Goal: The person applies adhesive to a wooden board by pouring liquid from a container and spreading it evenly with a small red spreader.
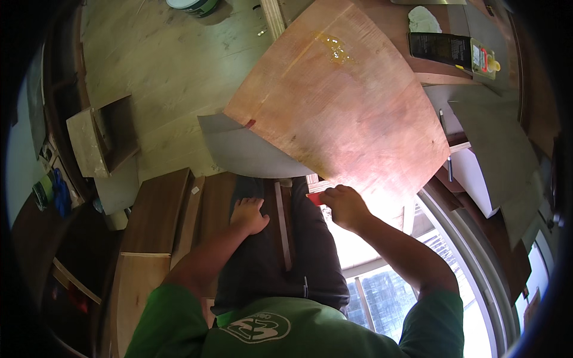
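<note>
My right hand [347,206] grips a small flat red piece [315,198], mostly covered by the fingers, beside the near edge of a wooden panel [344,112]. A glossy yellowish puddle [336,50], like glue or resin, lies towards the panel's far end. There is a dark red mark [250,123] at its left edge. My left hand [249,215] rests on my thigh with the thumb spread and nothing in it. Under the panel's left side, a curved grey sheet [241,150] sticks out.
A black rectangular can [441,50] with a yellow spout lies at the right, by a crumpled white cloth [424,20]. A tub [193,6] stands at the far edge. An open wooden box [105,136] and brown boards [154,215] are on the left. Bright windows [389,295] are at lower right.
</note>
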Tool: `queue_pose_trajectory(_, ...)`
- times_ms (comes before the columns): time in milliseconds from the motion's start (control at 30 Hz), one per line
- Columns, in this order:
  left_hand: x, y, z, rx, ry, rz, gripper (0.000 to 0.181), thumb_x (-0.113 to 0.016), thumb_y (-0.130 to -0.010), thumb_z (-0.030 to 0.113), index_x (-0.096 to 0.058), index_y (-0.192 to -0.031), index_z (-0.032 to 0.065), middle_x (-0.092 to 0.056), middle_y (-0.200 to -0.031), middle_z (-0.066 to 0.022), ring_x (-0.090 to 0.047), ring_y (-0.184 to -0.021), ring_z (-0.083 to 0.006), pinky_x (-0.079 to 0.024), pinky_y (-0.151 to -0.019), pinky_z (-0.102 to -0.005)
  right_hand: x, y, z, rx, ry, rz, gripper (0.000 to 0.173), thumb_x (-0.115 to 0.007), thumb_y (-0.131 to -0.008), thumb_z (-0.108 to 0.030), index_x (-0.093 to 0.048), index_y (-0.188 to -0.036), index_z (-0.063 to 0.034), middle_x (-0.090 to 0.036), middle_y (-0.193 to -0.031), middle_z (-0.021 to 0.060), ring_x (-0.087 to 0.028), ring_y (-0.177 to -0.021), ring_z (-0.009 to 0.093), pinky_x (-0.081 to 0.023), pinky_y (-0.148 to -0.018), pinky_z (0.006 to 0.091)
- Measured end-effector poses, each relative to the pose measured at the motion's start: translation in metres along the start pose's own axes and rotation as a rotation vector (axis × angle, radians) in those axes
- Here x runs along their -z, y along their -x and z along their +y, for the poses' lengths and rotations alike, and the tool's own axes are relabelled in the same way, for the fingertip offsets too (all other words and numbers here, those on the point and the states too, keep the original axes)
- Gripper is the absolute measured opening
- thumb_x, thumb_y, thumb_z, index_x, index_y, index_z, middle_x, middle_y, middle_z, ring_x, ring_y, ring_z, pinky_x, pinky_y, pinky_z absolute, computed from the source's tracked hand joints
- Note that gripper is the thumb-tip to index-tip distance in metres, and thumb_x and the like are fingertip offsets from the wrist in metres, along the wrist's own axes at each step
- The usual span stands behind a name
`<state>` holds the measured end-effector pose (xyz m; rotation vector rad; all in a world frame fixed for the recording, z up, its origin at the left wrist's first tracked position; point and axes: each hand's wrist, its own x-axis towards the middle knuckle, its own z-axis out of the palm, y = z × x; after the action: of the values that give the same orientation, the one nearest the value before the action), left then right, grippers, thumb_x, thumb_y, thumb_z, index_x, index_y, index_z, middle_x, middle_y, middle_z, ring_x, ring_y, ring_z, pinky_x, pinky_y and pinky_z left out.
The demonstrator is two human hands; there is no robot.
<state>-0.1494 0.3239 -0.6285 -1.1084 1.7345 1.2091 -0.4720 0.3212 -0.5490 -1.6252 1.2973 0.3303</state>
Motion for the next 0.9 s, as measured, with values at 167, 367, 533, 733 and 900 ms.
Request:
queue_pose_trajectory(167, -0.004, 0.001, -0.002, 0.009, 0.037, 0.013, 0.064, -0.067, -0.088, 0.040, -0.055, -0.141, 0.0083, -0.055, -0.146, -0.0118, -0.047, -0.138, -0.0300, -0.033, -0.118, -0.0453, 0.069, 0.003, 0.044, -0.005, -0.277, 0.565, 0.032, -0.062, -0.094, 0.003, -0.069, -0.124, -0.0079, -0.069, -0.117, 0.0157, -0.065, -0.110, 0.033, -0.052, -0.096, 0.0381)
queue_pose_trajectory(367, -0.005, -0.001, -0.005, -0.017, 0.009, 0.033, 0.064, -0.069, -0.086, 0.040, -0.056, -0.140, 0.0077, -0.057, -0.143, -0.0120, -0.048, -0.136, -0.0310, -0.034, -0.117, -0.0455, 0.121, -0.067, 0.082, -0.040, 0.167, 1.010, 0.043, -0.064, -0.086, -0.002, -0.065, -0.128, -0.0075, -0.065, -0.118, 0.0152, -0.061, -0.110, 0.036, -0.047, -0.100, 0.0461)
queue_pose_trajectory(533, -0.005, 0.001, -0.006, -0.014, 0.014, 0.039, 0.063, -0.069, -0.086, 0.040, -0.056, -0.140, 0.0075, -0.058, -0.142, -0.0127, -0.050, -0.134, -0.0320, -0.036, -0.115, -0.0463, 0.073, -0.056, 0.082, -0.116, 0.278, 0.783, 0.044, -0.061, -0.086, -0.005, -0.065, -0.129, -0.0109, -0.065, -0.118, 0.0119, -0.061, -0.109, 0.033, -0.045, -0.100, 0.0478)
queue_pose_trajectory(733, -0.016, -0.001, -0.010, -0.038, -0.006, 0.057, 0.061, -0.065, -0.089, 0.038, -0.055, -0.141, 0.0082, -0.059, -0.140, -0.0106, -0.051, -0.133, -0.0292, -0.035, -0.116, -0.0476, 0.121, -0.062, 0.107, -0.132, 0.062, 0.914, 0.034, -0.057, -0.089, -0.002, -0.067, -0.121, -0.0077, -0.067, -0.112, 0.0160, -0.063, -0.104, 0.037, -0.050, -0.092, 0.0451)
queue_pose_trajectory(900, -0.017, -0.003, -0.008, -0.036, 0.001, 0.065, 0.060, -0.066, -0.088, 0.037, -0.056, -0.140, 0.0085, -0.059, -0.140, -0.0103, -0.050, -0.134, -0.0293, -0.034, -0.116, -0.0487, 0.117, -0.088, 0.109, -0.026, 0.081, 0.906, 0.035, -0.055, -0.085, 0.002, -0.068, -0.117, -0.0063, -0.068, -0.112, 0.0158, -0.063, -0.103, 0.038, -0.052, -0.092, 0.0450)
